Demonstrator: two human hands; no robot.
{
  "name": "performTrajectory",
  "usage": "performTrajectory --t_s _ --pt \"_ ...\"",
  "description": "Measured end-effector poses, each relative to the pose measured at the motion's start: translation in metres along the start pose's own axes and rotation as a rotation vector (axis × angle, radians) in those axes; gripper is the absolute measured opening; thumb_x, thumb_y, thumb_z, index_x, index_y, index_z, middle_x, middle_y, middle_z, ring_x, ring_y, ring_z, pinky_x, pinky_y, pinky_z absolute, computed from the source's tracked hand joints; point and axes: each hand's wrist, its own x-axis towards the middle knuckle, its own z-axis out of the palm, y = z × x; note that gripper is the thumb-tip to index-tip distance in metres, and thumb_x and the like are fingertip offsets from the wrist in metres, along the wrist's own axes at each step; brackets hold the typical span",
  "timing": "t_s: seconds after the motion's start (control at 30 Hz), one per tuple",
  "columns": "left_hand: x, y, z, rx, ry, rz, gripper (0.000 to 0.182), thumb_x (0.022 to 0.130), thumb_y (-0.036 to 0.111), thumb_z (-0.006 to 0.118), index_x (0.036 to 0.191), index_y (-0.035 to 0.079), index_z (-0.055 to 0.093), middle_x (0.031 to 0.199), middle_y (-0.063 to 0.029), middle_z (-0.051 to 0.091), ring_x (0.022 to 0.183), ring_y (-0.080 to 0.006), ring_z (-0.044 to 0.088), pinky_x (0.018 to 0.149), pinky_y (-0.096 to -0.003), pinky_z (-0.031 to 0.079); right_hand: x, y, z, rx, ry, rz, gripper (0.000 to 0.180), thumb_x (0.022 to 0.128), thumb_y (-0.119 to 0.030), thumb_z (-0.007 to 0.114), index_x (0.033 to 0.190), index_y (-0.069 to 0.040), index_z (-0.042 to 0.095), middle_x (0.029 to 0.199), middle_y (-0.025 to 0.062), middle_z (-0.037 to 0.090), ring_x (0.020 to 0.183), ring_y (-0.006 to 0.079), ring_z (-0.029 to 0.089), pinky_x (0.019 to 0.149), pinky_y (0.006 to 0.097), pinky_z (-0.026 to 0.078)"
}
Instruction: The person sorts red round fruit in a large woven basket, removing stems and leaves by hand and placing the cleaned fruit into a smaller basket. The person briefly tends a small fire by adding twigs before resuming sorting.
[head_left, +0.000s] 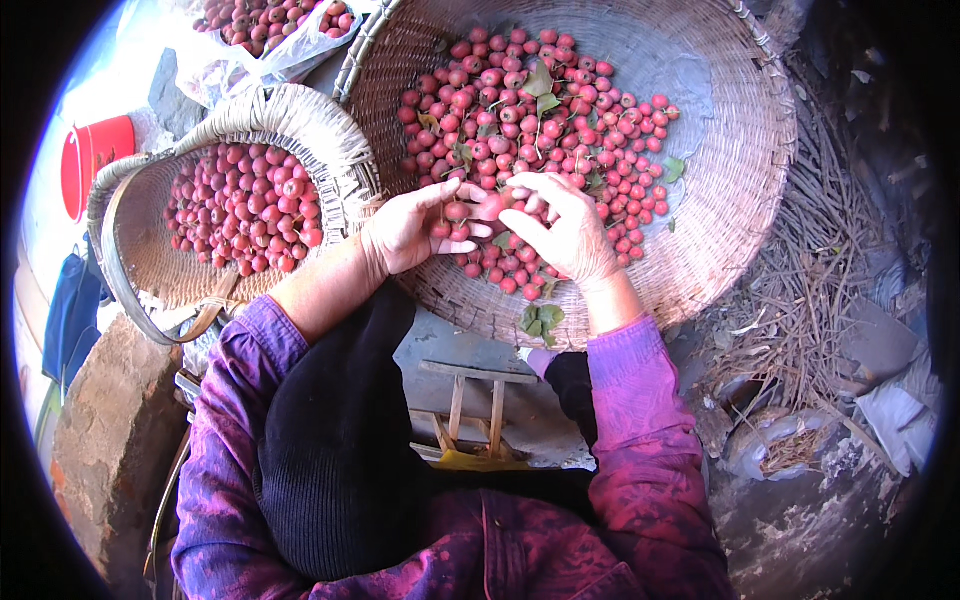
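A wide round woven basket (735, 210) lies before me, with a heap of red hawthorn fruits (517, 127) and some green leaves (541, 321) in it. Over the heap's near side, my left hand (420, 225) is palm up with several red fruits (456, 217) held at its fingers. My right hand (559, 225) is bent close to the left fingertips, thumb and fingers around a reddish fruit (491, 206); the fingers partly hide it. To the left stands a smaller handled wicker basket (135, 247), holding many more red fruits (244, 202).
A clear plastic bag (300, 60) of red fruits is at the top left, near a red bucket (109, 154). Dry twigs (802, 292) lie along the right. A stone block (112, 397) is at the lower left, and a wooden stool frame (476, 405) is below the large basket.
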Motion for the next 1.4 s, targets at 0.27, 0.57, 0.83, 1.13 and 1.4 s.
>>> performTrajectory --t_s 0.27,0.57,0.83,1.13,1.4 --pt "-0.003 0.002 -0.003 -0.002 -0.140 -0.022 0.040 0.103 0.039 0.047 0.119 0.003 0.057 0.109 -0.0108 0.066 0.094 -0.0202 0.066 0.066 -0.0264 0.053 0.058 0.052 0.002 -0.547 0.208 -0.029 0.030 0.090 -0.020 0.068 0.116 -0.007 0.062 0.111 0.0160 0.063 0.097 0.0332 0.064 0.086 0.0419 0.053" --pt "-0.003 0.003 -0.006 0.065 -0.092 -0.074 0.038 0.102 0.038 0.051 0.110 0.001 0.059 0.102 -0.0103 0.066 0.081 -0.0138 0.064 0.049 -0.0179 0.044 0.029 0.077 -0.040 0.026 0.326 0.377 0.025 0.094 -0.003 0.064 0.118 -0.002 0.062 0.107 0.0041 0.067 0.090 0.0104 0.065 0.080 0.0253 0.053" --pt "-0.003 0.002 -0.002 0.053 -0.055 -0.056 0.036 0.102 0.038 0.051 0.110 0.003 0.059 0.100 -0.0089 0.065 0.075 -0.0095 0.059 0.049 -0.0180 0.043 0.002 0.031 -0.033 0.444 0.306 0.174 0.041 0.086 0.009 0.067 0.124 -0.004 0.057 0.113 0.0050 0.063 0.100 0.0131 0.063 0.087 0.0273 0.054" --pt "-0.003 0.002 -0.002 0.054 -0.036 -0.045 0.035 0.102 0.037 0.052 0.110 0.004 0.059 0.099 -0.0075 0.065 0.076 -0.0102 0.060 0.050 -0.0178 0.043 0.010 0.011 -0.018 0.171 0.285 0.059 0.038 0.084 0.009 0.070 0.118 -0.002 0.059 0.103 0.0025 0.062 0.092 0.0095 0.063 0.080 0.0238 0.055" --pt "-0.002 0.000 -0.007 0.067 -0.045 -0.031 0.032 0.102 0.033 0.051 0.110 0.003 0.061 0.102 -0.0095 0.067 0.083 -0.0155 0.067 0.050 -0.0176 0.042 0.009 0.020 0.000 0.350 0.213 0.198 0.028 0.091 -0.004 0.070 0.117 -0.001 0.061 0.101 0.0030 0.067 0.092 0.0083 0.063 0.083 0.0223 0.052"
